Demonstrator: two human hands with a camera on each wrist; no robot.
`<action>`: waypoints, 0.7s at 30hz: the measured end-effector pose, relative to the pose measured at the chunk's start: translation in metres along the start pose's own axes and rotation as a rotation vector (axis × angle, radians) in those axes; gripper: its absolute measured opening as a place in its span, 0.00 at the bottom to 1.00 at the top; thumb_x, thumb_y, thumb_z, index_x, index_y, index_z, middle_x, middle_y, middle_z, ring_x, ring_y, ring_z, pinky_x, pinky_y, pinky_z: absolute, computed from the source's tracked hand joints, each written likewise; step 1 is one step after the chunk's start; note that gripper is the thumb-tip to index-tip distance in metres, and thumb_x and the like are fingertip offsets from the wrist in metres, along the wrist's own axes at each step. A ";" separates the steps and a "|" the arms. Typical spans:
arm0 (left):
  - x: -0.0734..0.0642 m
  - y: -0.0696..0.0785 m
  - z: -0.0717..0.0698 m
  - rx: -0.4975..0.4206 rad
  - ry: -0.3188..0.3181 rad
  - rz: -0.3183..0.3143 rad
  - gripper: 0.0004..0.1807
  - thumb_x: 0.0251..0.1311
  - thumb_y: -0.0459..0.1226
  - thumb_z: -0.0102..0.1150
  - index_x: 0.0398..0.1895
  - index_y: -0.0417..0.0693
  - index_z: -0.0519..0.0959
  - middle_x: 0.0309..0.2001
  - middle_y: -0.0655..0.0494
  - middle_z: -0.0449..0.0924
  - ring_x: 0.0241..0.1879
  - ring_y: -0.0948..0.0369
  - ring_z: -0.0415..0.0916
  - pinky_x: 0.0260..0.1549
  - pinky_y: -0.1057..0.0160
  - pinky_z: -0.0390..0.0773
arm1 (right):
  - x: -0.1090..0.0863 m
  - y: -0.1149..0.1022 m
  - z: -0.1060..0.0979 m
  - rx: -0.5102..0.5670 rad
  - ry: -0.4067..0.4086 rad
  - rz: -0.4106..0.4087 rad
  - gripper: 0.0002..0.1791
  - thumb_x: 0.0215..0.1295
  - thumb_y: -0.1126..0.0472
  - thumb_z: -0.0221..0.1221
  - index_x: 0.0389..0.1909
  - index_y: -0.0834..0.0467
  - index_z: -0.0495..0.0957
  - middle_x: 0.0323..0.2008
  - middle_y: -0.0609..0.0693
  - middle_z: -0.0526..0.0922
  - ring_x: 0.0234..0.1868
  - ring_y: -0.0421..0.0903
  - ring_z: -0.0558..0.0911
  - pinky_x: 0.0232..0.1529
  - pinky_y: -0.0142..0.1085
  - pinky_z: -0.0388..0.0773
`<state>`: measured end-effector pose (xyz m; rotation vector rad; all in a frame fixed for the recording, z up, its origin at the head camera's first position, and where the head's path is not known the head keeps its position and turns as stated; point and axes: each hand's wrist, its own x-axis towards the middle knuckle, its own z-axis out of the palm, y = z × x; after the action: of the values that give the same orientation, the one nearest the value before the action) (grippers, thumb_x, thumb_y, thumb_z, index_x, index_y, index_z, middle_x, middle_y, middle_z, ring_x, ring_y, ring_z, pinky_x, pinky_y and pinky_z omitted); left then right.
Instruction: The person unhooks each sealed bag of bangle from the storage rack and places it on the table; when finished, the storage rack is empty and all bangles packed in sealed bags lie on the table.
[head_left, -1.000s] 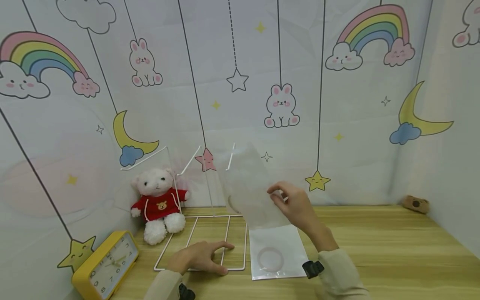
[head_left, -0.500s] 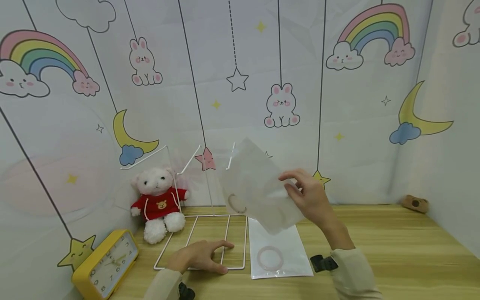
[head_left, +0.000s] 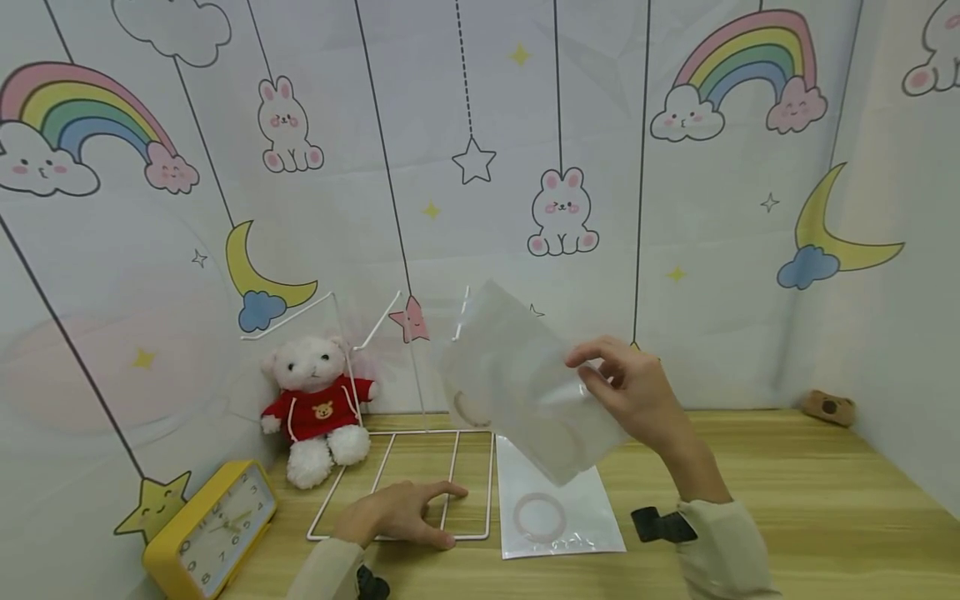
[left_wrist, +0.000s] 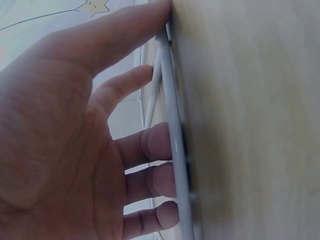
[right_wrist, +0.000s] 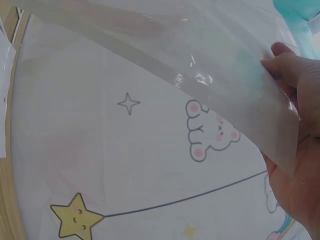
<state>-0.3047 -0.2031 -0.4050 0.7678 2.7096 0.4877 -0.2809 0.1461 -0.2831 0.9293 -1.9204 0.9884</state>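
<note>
My left hand [head_left: 401,512] rests over the base of a white wire rack [head_left: 472,538], fingers spread. In the left wrist view several fingertips lie along its white rail [left_wrist: 175,135], close to the table. My right hand [head_left: 637,392] pinches a translucent plastic bag [head_left: 525,358] by its right edge and holds it up, tilted, before the rack's right side. A thin curved brownish shape shows at the bag's lower left. Below it, a white packet [head_left: 596,529] with a pale pink ring shape [head_left: 517,518] lies flat on the table beside the rack, its top partly hidden by the bag.
A white teddy bear [head_left: 315,417] in a red hoodie sits behind the rack's left side. In front of it stands a yellow alarm clock [head_left: 202,533]. A small brown object [head_left: 828,408] lies at the table's back right, against the printed backdrop [head_left: 712,208].
My right hand has moved right and slightly up with the bag, which has turned and shows more of its surface. More of the white packet's right side is uncovered. My left hand has stayed put.
</note>
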 end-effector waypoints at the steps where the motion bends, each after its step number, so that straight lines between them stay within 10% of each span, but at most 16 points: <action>1: 0.000 0.000 0.000 0.001 -0.002 -0.002 0.35 0.53 0.55 0.72 0.66 0.68 0.72 0.35 0.56 0.77 0.34 0.60 0.70 0.39 0.54 0.73 | 0.000 -0.001 -0.001 0.006 -0.009 0.010 0.17 0.59 0.80 0.62 0.39 0.55 0.84 0.39 0.46 0.85 0.25 0.39 0.78 0.27 0.27 0.75; 21: 0.004 -0.004 0.002 -0.007 -0.018 -0.021 0.35 0.53 0.55 0.72 0.66 0.70 0.72 0.44 0.53 0.79 0.38 0.59 0.70 0.45 0.50 0.74 | -0.001 -0.018 -0.027 0.077 -0.127 0.036 0.17 0.61 0.79 0.62 0.42 0.54 0.83 0.42 0.46 0.84 0.33 0.41 0.81 0.29 0.33 0.79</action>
<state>-0.3086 -0.2034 -0.4088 0.7373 2.6953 0.4822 -0.2572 0.1620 -0.2674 1.0263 -2.0233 1.0528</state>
